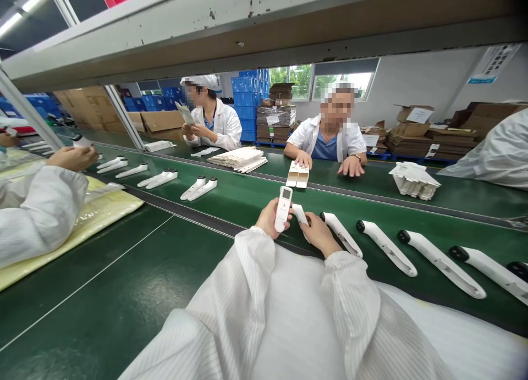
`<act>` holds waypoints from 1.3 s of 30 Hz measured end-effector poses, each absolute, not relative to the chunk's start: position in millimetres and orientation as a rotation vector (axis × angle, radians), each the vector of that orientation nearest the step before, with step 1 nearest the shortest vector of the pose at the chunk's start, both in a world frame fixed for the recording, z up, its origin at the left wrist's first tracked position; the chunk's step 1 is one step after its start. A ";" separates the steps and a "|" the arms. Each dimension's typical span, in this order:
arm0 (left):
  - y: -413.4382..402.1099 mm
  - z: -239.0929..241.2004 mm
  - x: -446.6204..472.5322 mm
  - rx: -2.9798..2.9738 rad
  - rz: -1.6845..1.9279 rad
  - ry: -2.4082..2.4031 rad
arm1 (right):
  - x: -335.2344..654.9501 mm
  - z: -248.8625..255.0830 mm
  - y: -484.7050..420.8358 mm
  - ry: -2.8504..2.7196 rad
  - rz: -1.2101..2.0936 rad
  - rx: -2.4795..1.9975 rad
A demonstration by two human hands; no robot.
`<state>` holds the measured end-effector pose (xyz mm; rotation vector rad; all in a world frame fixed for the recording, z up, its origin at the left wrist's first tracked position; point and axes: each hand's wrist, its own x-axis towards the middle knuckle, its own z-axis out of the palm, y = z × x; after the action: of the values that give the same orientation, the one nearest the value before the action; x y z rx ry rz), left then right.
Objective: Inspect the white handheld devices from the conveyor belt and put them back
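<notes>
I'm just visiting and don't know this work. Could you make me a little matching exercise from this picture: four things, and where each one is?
Things
1. White device with a dark screen
2. Yellow sheet
3. Blue crates
4. White carton

Places
A. Stacked in the background
B. Under a facing co-worker's hand
C. In the wearer's left hand
D. Beside a sleeve at far left

Pairs: 1-C, 2-D, 3-A, 4-B

Green belt, far bench and near bench, side by side.
Belt carries a loose line of white devices, dark-ended. Far bench bears flat cartons and, rightward, a white carton pile. Yellow sheet lies on the near bench, left side.
</notes>
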<state>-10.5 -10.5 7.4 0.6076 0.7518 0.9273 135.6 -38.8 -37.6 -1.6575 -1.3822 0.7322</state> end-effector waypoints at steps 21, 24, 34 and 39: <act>-12.2 1.6 -3.6 0.530 1.063 0.882 | 125.3 -4.9 -56.1 -0.950 1.282 -1.002; -9.6 1.6 -7.5 0.537 1.102 0.909 | 126.2 -6.7 -56.1 -0.971 1.332 -1.006; -8.0 0.6 -10.6 0.567 1.180 0.968 | 129.6 -30.7 -45.2 -1.393 0.792 -1.615; -8.4 0.9 -9.6 0.585 1.196 0.986 | 128.3 -30.7 -47.0 -1.530 0.409 -1.621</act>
<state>-9.6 -8.4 0.9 0.5845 0.9856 1.1962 128.3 -47.0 -30.7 -1.6214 -1.5304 0.4086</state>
